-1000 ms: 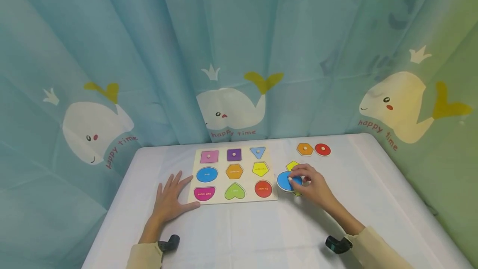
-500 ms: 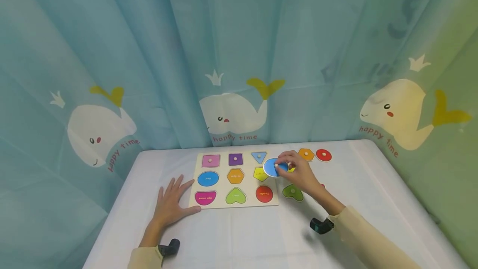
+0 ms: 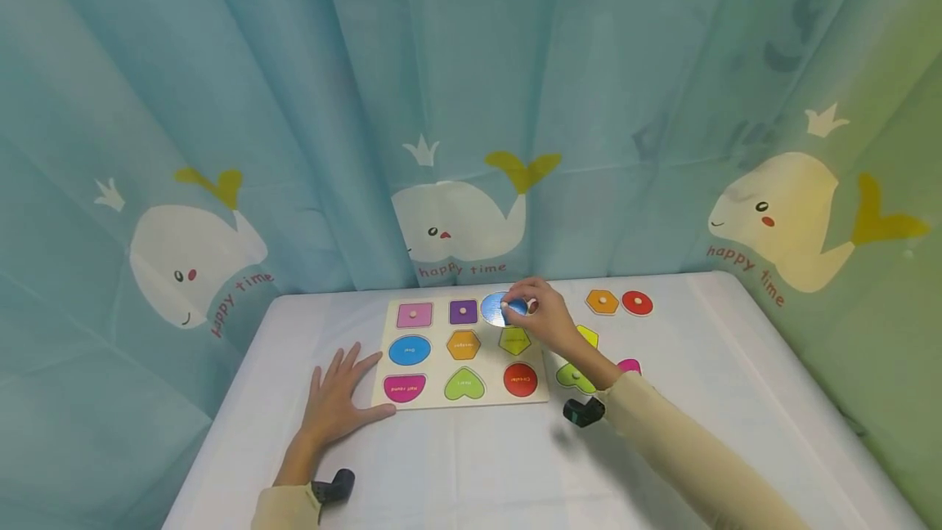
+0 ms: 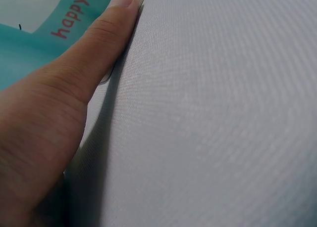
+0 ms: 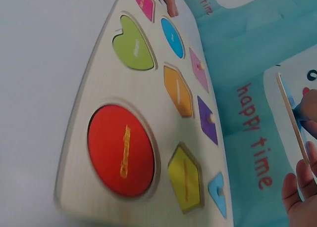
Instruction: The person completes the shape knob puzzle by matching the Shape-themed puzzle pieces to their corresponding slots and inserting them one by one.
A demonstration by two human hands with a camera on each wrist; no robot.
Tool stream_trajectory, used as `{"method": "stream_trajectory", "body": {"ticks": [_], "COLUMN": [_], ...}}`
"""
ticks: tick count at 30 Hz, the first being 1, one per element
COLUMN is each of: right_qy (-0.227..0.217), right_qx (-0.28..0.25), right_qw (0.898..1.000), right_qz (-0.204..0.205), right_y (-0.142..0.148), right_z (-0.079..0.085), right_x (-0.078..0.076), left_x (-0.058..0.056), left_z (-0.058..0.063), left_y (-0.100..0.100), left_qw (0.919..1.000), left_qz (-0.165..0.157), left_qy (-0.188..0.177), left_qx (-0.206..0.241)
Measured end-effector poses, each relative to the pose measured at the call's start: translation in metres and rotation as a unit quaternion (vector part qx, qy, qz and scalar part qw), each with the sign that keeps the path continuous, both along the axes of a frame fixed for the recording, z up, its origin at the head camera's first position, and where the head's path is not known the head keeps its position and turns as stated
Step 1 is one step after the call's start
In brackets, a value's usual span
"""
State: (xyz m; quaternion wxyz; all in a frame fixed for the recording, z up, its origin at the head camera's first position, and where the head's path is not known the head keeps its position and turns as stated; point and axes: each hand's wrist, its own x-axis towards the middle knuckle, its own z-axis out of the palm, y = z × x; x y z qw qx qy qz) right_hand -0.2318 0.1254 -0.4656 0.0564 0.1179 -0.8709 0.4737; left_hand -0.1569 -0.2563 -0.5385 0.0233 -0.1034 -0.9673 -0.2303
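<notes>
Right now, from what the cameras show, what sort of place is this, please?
Probably an indoor play corner or a small curtained-off filming spot; I cannot tell which. A curtain with whale prints and "happy time" lettering hangs behind a white-covered table, where a shape-puzzle board lies.

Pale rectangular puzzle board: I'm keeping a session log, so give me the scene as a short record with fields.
Surface: white-covered table
Left hand: fingers spread, touching left end of pale rectangular puzzle board
Right hand: pinches white knob of blue oval piece above board's far right corner
Seated pieces: pink rectangle, purple square, light-blue triangle
Unfilled slots: blue oval, orange hexagon, yellow pentagon, magenta half-round, green heart, red circle
Loose, right of board: orange hexagon piece, red circle piece, green heart piece; partly hidden: yellow piece, magenta piece
</notes>
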Motion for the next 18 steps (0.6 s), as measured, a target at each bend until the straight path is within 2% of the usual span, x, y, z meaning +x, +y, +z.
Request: {"method": "stream_trajectory", "body": {"ticks": [3,7,14,18], "right_qy": [-0.006,0.013,0.034,0.007], "right_qx": [-0.008,-0.016,-0.023,-0.032], "right_qw": [1.000,1.000,0.999,0.999], "right_qz": [0.002,0.012,0.016,0.018], "right_y": [-0.013,-0.032,-0.066,-0.085], "right_z": [-0.003,-0.008,-0.018,-0.024], "right_x": [-0.007,-0.013,-0.017,-0.018], "left_x": [-0.001,-0.001,-0.001,0.000], "left_z": [0.000,0.004,0.006,0.006], "left_y": [0.000,0.001,0.001,0.000], "left_qw": [1.0000,0.9999,0.9999,0.9998], "left_qz": [0.003,0.006,0.004,0.004], "left_qy": [-0.008,-0.016,-0.014,-0.016], "left_qx": [-0.003,-0.003,-0.004,-0.006]}}
